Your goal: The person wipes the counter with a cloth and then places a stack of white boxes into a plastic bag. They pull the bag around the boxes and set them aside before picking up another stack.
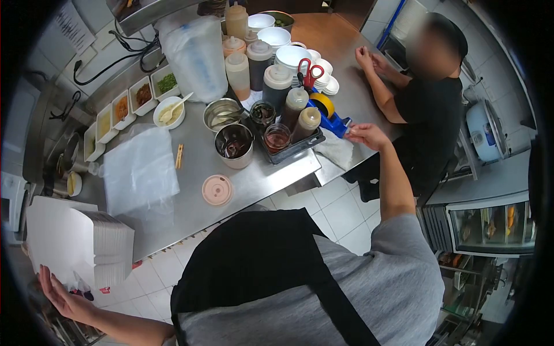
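The steel counter (248, 181) is filling the middle of the frame, and we are standing along its lower edge. At the lower left, a stack of white boxes (112, 245) is sitting near the counter's corner. Our left hand (66, 297), lower left, is holding nothing that we can see; its fingers are standing wide beside the stack, and we cannot tell whether they are touching it. The blue tape dispenser (334, 122) is lying right of centre in the upper half, between the black tray (294, 148) and our right hand (370, 136). Its long axis is running from upper left to lower right, its lower end pointing towards our fingers. Our right hand is resting at that end, fingers close together; whether they are pinching tape, we cannot tell. The yellow tape roll (326, 102) is sitting towards the dispenser's upper end. We are probably taking tape, and the next move is calling for a firm pinch and a steady pull.
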{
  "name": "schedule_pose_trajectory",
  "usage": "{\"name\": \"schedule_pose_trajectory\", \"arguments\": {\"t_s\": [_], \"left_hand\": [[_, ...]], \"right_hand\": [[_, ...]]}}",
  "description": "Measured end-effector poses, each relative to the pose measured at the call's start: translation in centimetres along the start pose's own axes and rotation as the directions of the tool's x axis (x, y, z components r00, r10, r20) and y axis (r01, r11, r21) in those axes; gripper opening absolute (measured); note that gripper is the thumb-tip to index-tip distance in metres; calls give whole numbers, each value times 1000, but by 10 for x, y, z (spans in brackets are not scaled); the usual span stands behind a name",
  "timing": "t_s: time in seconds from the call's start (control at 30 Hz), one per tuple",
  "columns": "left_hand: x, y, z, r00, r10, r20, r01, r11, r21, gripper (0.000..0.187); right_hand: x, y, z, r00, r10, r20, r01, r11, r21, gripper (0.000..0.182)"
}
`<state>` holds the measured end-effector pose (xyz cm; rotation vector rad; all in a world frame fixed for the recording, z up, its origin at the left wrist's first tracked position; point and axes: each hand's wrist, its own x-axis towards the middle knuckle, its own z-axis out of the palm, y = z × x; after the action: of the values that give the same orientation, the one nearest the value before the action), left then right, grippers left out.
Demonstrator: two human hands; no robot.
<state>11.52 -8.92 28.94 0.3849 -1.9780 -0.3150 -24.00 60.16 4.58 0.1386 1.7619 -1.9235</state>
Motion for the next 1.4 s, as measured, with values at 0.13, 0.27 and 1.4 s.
{"name": "schedule_pose_trajectory", "arguments": {"t_s": [0.13,0.27,1.4], "left_hand": [[1,-6,6,998,42,41,-39,996,-75,27],[3,11,22,997,54,52,-47,989,-137,26],[-20,61,73,932,293,215,-167,872,-461,11]], "right_hand": [[13,10,3,983,-144,-117,81,901,-426,13],[4,17,7,861,-488,-143,113,457,-882,16],[-45,-69,531,568,-274,776,-62,926,372,53]]}}
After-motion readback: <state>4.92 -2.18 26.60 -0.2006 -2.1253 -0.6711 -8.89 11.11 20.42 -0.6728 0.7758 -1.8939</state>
